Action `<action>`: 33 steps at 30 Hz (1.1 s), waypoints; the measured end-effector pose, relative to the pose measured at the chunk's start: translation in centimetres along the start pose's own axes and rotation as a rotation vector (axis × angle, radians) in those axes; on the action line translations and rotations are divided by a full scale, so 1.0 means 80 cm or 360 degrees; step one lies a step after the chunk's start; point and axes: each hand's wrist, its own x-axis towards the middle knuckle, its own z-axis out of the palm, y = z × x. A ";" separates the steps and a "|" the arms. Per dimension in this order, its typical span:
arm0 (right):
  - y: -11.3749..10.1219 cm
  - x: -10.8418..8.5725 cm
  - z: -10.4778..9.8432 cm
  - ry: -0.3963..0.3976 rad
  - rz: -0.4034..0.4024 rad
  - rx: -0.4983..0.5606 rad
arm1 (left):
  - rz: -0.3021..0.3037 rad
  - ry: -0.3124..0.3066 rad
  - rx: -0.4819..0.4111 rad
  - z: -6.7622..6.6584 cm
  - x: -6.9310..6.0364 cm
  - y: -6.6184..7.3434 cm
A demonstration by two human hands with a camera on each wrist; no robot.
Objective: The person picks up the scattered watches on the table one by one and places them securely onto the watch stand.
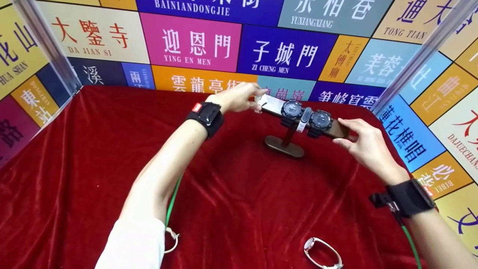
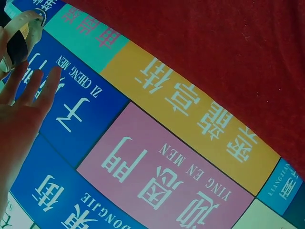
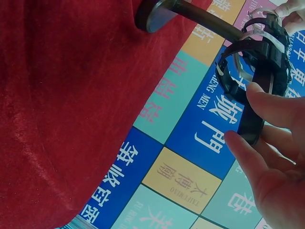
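Note:
A brown T-shaped watch stand (image 1: 338,129) bears two black watches (image 1: 321,119) with a slim, pale-strapped watch (image 1: 306,115) between them. At the bar's left end my left hand (image 1: 239,98) pinches a white watch strap (image 1: 262,101). The left wrist view shows this looped strap (image 2: 21,21) around the dark bar end, partly hidden by the hand. My right hand (image 1: 368,144) grips the bar's right end between thumb and fingers, as the right wrist view shows with the bar (image 3: 252,119) beside the thumb.
The stand's oval base (image 1: 283,146) rests on a red velvet cloth (image 1: 231,194). Near the front edge lie a white-strapped watch (image 1: 323,254) and another pale looped band (image 1: 171,241), partly behind the left sleeve. Printed panels (image 1: 192,41) rise at the back and sides.

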 end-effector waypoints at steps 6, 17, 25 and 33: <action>-0.001 0.002 0.002 0.0020 -0.0027 -0.0024 | 0.0106 0.0030 0.0008 0.005 0.005 0.006; -0.001 0.001 -0.001 0.0003 -0.0027 -0.0046 | 0.0153 0.0121 0.0064 0.011 0.008 0.012; -0.001 0.000 0.000 0.0020 -0.0050 -0.0074 | 0.0176 0.0128 0.0100 0.019 0.014 0.025; -0.002 0.001 0.003 0.0038 -0.0048 -0.0075 | 0.0137 0.0121 0.0140 0.024 0.016 0.030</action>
